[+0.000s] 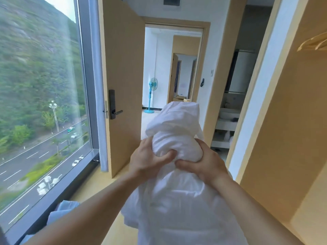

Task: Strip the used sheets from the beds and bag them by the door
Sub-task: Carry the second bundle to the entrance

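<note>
A bunched white sheet (175,128) is held up in front of me, and its lower part hangs down toward the bottom of the view. My left hand (148,160) grips the bundle from the left side. My right hand (201,161) grips it from the right, with the two thumbs almost touching at the middle. The open wooden door (122,71) with a dark handle lock stands ahead on the left, just past the sheet. No bag is visible.
A floor-to-ceiling window (39,96) runs along the left. Through the doorway (173,68) stands a blue pedestal fan (151,94). An open wardrobe (290,121) with hangers is on the right, a washbasin nook (228,114) beyond it. Pale blue fabric (62,211) lies bottom left.
</note>
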The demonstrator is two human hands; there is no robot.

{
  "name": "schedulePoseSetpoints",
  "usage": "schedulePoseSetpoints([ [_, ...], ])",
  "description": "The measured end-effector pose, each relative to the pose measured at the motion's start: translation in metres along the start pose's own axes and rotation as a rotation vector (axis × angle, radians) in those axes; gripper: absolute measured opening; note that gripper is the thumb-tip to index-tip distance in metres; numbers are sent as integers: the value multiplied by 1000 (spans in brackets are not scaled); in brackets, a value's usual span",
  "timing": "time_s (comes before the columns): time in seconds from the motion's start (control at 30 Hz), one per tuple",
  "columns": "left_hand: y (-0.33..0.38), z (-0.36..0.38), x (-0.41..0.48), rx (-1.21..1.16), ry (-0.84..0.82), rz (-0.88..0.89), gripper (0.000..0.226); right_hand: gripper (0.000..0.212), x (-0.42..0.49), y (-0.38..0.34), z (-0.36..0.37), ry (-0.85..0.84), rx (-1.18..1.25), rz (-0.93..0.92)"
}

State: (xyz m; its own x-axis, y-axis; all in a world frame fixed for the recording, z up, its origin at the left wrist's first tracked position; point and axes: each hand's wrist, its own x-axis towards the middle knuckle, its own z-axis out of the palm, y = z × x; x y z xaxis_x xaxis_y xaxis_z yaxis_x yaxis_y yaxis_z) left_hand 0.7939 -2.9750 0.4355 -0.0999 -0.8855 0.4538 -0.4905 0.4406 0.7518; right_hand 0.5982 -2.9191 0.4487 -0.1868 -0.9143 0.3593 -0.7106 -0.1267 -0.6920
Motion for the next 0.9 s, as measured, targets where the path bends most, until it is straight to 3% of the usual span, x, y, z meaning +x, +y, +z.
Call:
schedulePoseSetpoints([
  [0.3, -55, 99, 169, 18, -28, -12, 58, 101, 179, 83, 26, 17, -17, 8],
  [0.43, -75, 141, 244, 37, 9, -44, 43, 98, 264, 121, 34, -15, 9, -8],
  [0.6, -96, 177, 321, 54, 70, -69, 54, 83, 361, 149, 44, -73, 27, -65],
  [0.77, -131, 210, 398, 87, 66, -102, 60, 98, 447, 181, 69, -124, 27, -65],
  [0.9, -166, 243, 469, 95, 52, -96, 72, 97, 522, 210, 92, -128, 28, -47],
])
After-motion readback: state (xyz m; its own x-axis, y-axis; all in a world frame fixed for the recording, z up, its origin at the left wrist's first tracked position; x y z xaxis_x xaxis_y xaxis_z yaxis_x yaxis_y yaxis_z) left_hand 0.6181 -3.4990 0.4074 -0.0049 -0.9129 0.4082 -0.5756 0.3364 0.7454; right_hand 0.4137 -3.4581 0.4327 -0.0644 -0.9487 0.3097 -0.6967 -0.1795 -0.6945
